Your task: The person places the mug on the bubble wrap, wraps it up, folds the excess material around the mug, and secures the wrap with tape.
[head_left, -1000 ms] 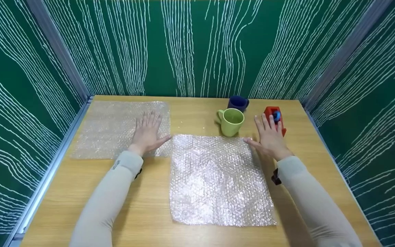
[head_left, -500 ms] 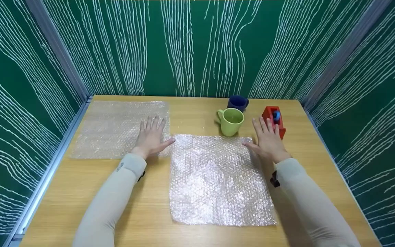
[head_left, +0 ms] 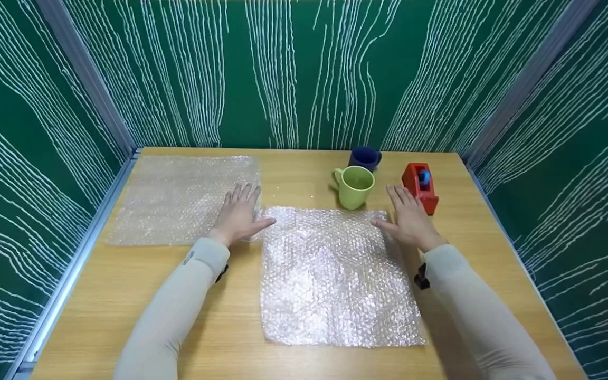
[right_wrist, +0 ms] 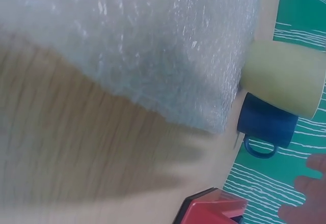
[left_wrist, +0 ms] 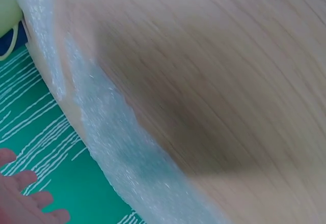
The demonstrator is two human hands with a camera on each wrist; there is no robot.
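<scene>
My left hand [head_left: 239, 216] hovers with fingers spread over the right part of the flat bubble wrap sheet [head_left: 161, 198] at the back left. Its thumb reaches toward the top left corner of a second bubble wrap sheet [head_left: 335, 279], which lies flat in the middle of the table. My right hand [head_left: 410, 221] holds nothing; its thumb points at that sheet's top right corner, and its fingertips overlap the red tape dispenser [head_left: 419, 187] in the head view. Just beyond the middle sheet stands a light green mug [head_left: 355, 187], with a dark blue mug [head_left: 364, 158] behind it.
The wooden table [head_left: 219, 311] ends at a green back wall [head_left: 304, 74] with white wavy lines. More green panels rise on the left and right, joined by grey metal posts. In the right wrist view both mugs [right_wrist: 285, 79] stand close to the sheet's edge.
My left hand has moved right and slightly toward me, nearer the middle sheet. My right hand has drawn a little left and back, showing more of the tape dispenser. The sheets and mugs have stayed put.
</scene>
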